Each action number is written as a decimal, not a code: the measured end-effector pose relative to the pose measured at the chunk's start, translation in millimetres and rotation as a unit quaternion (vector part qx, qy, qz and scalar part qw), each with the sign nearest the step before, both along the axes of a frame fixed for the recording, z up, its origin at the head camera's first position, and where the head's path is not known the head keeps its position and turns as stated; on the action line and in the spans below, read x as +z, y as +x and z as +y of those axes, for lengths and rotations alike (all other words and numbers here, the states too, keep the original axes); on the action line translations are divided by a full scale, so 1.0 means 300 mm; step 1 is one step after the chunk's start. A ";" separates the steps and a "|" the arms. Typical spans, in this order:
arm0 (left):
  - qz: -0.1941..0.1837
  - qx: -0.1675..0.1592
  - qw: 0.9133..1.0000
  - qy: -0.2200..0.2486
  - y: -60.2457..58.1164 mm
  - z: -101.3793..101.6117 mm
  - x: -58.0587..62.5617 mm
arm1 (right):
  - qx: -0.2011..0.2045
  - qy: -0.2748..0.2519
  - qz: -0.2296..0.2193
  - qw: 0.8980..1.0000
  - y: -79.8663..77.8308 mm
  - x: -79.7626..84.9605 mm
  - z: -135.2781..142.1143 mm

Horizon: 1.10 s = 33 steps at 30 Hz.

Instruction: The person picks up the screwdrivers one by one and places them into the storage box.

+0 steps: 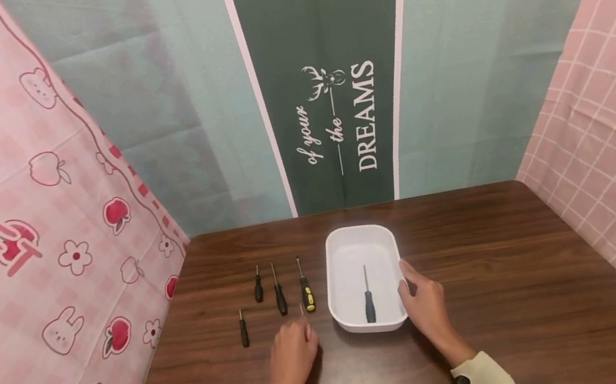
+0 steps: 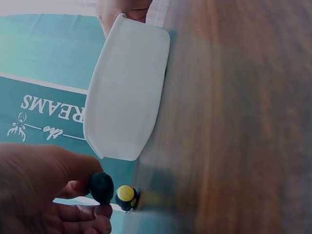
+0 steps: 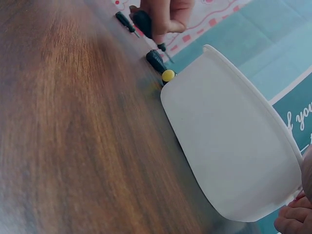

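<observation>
My left hand (image 1: 293,351) pinches a screwdriver (image 3: 142,23) by its dark handle, raised off the table. In the head view that hand hides most of it, and only the thin shaft shows past the fingers. My right hand (image 1: 427,304) holds the right side of a white plastic tray (image 1: 334,259) at its rim. Inside the tray lies a blue-handled screwdriver (image 1: 369,307), its shaft toward the far end. Just beyond the left hand, a black-and-yellow screwdriver (image 1: 307,292) lies beside the tray.
Left of the tray lie more dark screwdrivers: a longer one (image 1: 280,300), a short one (image 1: 258,288) and another (image 1: 243,333) nearer the left edge. The brown wooden table (image 1: 510,267) meets a green curtain (image 1: 344,186) at the back and pink cloths at both sides.
</observation>
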<state>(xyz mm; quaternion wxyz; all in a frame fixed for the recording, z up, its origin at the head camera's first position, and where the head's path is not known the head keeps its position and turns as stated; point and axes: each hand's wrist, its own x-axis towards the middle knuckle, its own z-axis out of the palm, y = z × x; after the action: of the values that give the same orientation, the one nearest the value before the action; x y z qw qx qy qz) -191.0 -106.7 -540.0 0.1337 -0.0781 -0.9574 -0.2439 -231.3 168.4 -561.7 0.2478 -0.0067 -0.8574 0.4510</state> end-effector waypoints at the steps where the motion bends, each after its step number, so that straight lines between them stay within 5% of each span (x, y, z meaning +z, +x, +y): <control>1: 0.010 -0.003 1.000 0.000 -0.003 0.002 0.002 | 0.001 0.000 0.000 1.000 0.000 0.001 0.000; 33: 0.058 -0.043 0.997 0.029 -0.073 0.071 0.087 | -0.001 0.004 0.001 1.000 0.000 0.003 -0.001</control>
<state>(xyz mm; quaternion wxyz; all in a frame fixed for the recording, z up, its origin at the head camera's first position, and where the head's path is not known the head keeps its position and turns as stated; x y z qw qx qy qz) -212.8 -85.4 -513.9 0.1808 -0.1295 -0.9362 -0.2723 -231.3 168.2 -560.7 0.2492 -0.0063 -0.8592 0.4469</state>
